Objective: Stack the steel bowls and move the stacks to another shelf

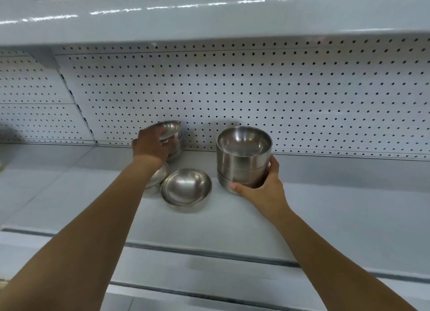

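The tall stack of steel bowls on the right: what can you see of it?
The stack of shiny steel bowls looks three deep, nested upright, mouths up, the top bowl empty. Its walls are straight and brushed. It seems to stand on the pale grey shelf, near the perforated back panel. The right hand grips its lower part, thumb in front, fingers round the right side.

My only camera rides on my head and looks forward and down at the shelf (325, 208), seeing its top from above. It faces the pegboard (256, 96) behind the shelf almost square on. It is near. Both my forearms run up from the bottom edge, and my left hand (151, 145) on a bowl (168, 130) and my right hand (263, 189) on the stack (244, 157) sit at mid-frame over the shelf. The upper shelf (209, 20) above the shelf fills the top. The shelf's front edge slants down to the right.
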Available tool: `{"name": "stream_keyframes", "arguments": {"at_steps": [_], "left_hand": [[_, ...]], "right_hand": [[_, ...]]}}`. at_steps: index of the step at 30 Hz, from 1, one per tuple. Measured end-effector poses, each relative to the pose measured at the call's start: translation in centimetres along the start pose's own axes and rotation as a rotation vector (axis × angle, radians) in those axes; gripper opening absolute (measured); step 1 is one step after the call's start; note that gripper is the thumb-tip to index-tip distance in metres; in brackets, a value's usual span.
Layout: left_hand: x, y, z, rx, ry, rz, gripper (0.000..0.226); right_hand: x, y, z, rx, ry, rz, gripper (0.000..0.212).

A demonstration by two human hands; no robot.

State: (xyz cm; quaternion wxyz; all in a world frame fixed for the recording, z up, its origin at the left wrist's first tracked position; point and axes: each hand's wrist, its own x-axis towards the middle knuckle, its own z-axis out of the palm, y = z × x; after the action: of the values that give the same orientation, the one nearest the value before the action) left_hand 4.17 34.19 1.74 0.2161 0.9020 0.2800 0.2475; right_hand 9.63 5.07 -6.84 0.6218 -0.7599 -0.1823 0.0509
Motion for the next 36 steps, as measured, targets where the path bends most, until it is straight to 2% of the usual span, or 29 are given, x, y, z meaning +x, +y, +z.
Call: {"name": "stream_keyframes", "arguments": {"at_steps": [3, 10, 16, 19, 24, 29, 34, 36], "left_hand": [[0.7, -0.5, 1.3, 0.072, -0.025, 0.038, 0.024], [1.6, -1.4, 2.5, 0.038, 0.076, -0.046, 0.020], [1.8, -0.2, 2.2, 0.011, 0.134, -0.040, 0.028], [1.4, 0.5, 2.1, -0.054, 0.133, 0.042, 0.030], [-0.3, 1.4, 2.0, -0.379, -0.003, 0.139, 0.019], [-2.6, 2.4, 2.4, -0.435, -0.112, 0.130, 0.015], [-3.7, 3.0, 3.6, -0.274, -0.247, 0.178, 0.007], [-3.6, 3.2, 4.1, -0.176, -0.301, 0.145, 0.014]], "right_hand": [[0.1, 0.2, 0.1, -0.002, -0.001, -0.001, 0.130], [0.2, 0.2, 0.0, 0.012, -0.003, 0.002, 0.133], [0.4, 0.5, 0.0, 0.015, -0.002, -0.006, 0.129], [0.4, 0.4, 0.0, 0.019, 0.001, -0.008, 0.128], [0.4, 0.2, 0.0, 0.009, 0.058, -0.014, 0.129], [0.5, 0.4, -0.1, 0.031, 0.154, -0.001, 0.130], [0.6, 0.6, -0.2, 0.033, 0.160, 0.004, 0.132], [0.6, 0.7, -0.3, 0.034, 0.156, -0.001, 0.133]]}}
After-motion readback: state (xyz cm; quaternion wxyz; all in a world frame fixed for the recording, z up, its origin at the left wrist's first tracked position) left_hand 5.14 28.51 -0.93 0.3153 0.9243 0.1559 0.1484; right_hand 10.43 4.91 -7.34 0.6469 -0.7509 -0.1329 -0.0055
